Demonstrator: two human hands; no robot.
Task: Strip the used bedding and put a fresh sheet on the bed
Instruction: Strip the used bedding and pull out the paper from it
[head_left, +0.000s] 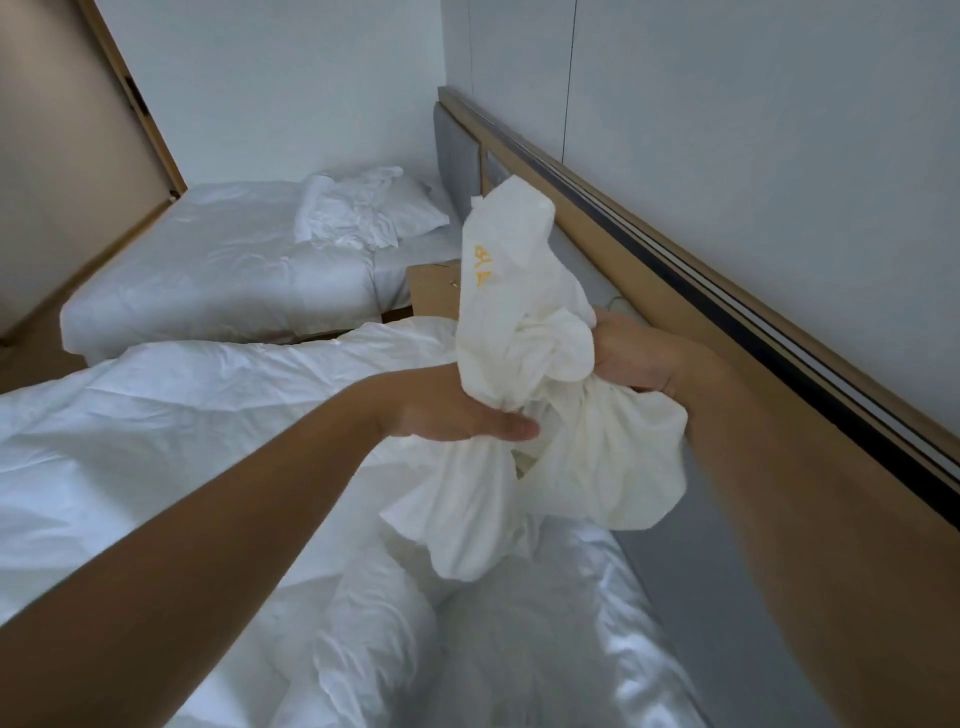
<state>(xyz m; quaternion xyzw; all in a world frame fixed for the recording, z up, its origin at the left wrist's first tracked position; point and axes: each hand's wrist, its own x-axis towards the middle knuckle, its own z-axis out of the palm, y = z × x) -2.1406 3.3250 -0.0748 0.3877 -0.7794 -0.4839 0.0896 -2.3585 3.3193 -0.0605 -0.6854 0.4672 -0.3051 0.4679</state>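
Together the left hand (462, 415) and right hand (636, 353) clutch a bunched white sheet (524, 322), fingers curled into its folds, raised above the rumpled near bed (156, 441), beside the wooden headboard (670, 296).

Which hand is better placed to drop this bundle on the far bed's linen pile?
Left, probably. The left hand holds the bundle on the side toward the far bed; the right hand grips it on the headboard side, farther away.
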